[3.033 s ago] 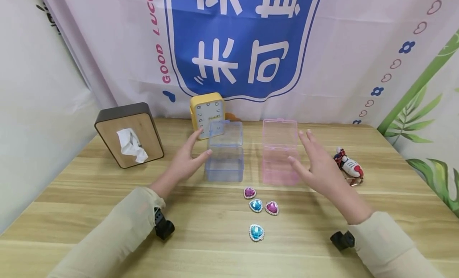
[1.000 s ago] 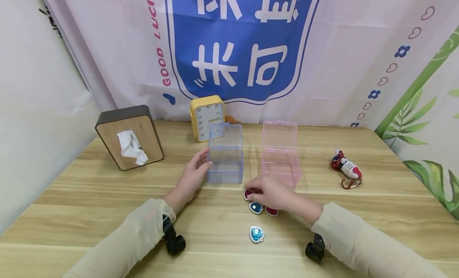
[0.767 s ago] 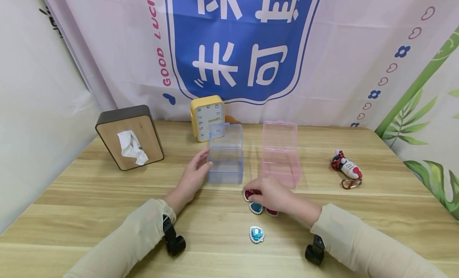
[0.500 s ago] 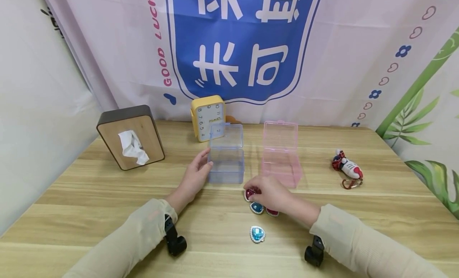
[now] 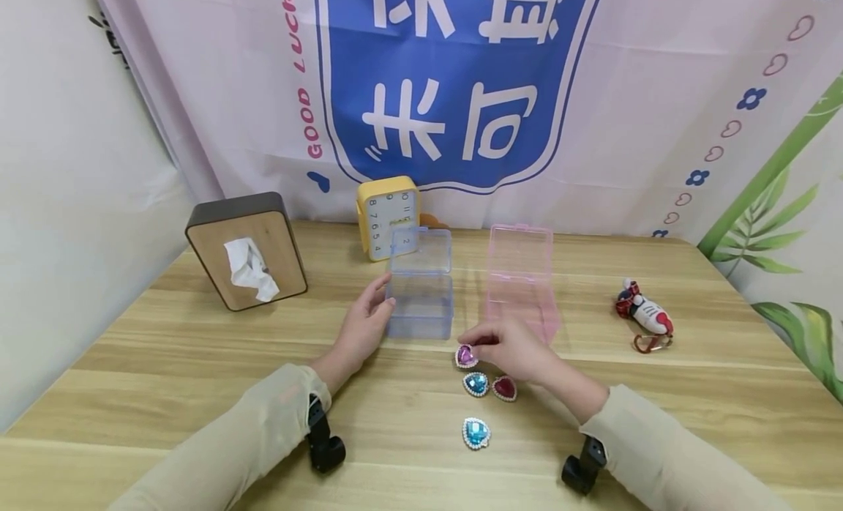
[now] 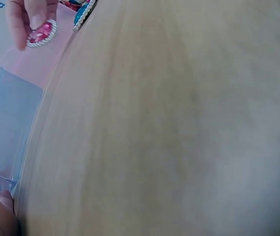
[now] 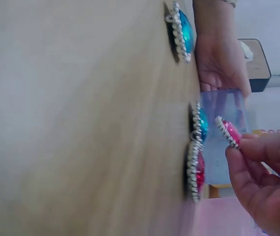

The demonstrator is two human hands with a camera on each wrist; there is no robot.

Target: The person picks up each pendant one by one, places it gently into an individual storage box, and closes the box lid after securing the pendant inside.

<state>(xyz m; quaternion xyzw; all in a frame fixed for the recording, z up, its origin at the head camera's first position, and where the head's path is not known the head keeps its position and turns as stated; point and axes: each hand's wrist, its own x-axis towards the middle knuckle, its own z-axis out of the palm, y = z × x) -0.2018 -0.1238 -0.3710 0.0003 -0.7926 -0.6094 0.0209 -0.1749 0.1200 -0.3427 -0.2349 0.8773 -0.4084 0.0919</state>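
My right hand [image 5: 516,348] pinches a pink heart-shaped gem [image 5: 465,356] with a beaded silver rim between thumb and fingers. In the right wrist view this pink gem [image 7: 231,132] is tilted and off the table. Nearby on the wood lie a blue heart gem [image 5: 476,383], a dark pink heart gem [image 5: 504,388] and, closer to me, another blue heart gem [image 5: 476,433]. My left hand [image 5: 361,324] rests at the left side of a clear blue box [image 5: 421,324], its fingers loosely bent. A clear pink box [image 5: 523,313] stands to the right. Both lids are up.
A tissue box [image 5: 211,258] stands at the back left. Behind the blue box is a yellow clock [image 5: 382,225]. A plush keychain [image 5: 648,317] with a carabiner lies to the right. A printed cloth [image 5: 632,130] hangs behind the table [image 5: 395,452].
Both hands came down from above the boxes. The left settled by the blue box; the right reached the gems, took the pink heart and has raised it slightly. The view shifted a little.
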